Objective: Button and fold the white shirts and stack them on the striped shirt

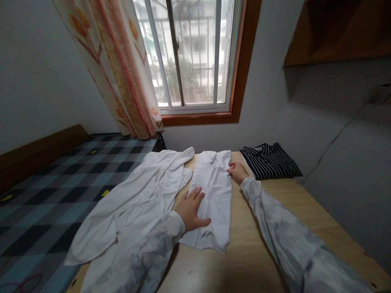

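left hand (192, 208) flat, open on white shirt (214, 195) | right hand (236, 171) seemingly pinching its far edge

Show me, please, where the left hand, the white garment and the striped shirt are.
left hand (191, 207): head view, back of the hand.
white garment (215, 185): head view, its folded middle.
striped shirt (269, 160): head view, top of the fold.

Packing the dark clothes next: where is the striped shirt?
The striped shirt lies folded at the table's far right corner by the wall, just beyond the right hand.
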The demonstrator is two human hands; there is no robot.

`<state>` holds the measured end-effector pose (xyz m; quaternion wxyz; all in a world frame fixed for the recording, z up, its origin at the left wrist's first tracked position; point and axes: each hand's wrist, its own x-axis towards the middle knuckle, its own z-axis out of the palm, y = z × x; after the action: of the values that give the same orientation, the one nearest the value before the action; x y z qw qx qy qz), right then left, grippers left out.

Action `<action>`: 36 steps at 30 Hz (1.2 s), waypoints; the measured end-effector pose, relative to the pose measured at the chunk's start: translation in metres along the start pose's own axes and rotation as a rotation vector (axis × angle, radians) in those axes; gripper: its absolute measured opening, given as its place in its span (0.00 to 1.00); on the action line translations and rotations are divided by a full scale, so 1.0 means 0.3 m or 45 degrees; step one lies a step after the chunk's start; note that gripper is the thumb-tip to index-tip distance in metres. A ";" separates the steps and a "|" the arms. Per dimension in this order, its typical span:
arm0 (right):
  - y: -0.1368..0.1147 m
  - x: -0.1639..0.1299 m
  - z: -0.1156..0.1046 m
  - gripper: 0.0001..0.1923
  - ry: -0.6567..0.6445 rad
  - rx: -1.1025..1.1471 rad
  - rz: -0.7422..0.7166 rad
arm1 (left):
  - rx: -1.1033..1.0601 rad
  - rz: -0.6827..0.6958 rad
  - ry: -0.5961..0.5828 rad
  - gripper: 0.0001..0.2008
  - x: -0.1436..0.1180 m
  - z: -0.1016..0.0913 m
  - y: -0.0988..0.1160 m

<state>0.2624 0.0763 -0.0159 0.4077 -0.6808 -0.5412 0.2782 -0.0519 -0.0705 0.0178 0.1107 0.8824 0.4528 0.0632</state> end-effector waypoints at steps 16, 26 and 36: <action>0.100 0.010 -0.262 0.14 0.070 -0.562 -0.344 | 0.034 -0.192 -0.054 0.36 -0.029 -0.212 -0.238; 0.046 0.267 -0.224 0.26 -0.164 -0.864 -0.219 | 0.154 -0.494 -0.272 0.53 -0.043 -0.229 -0.116; 0.026 0.301 -0.210 0.16 -0.316 -0.806 -0.183 | 0.013 -0.356 -0.456 0.25 -0.036 -0.183 -0.132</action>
<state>0.3414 0.1468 0.0153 0.1258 -0.6945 -0.6928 0.1478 -0.1010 -0.0494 0.0608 0.1924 0.8088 0.5441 -0.1128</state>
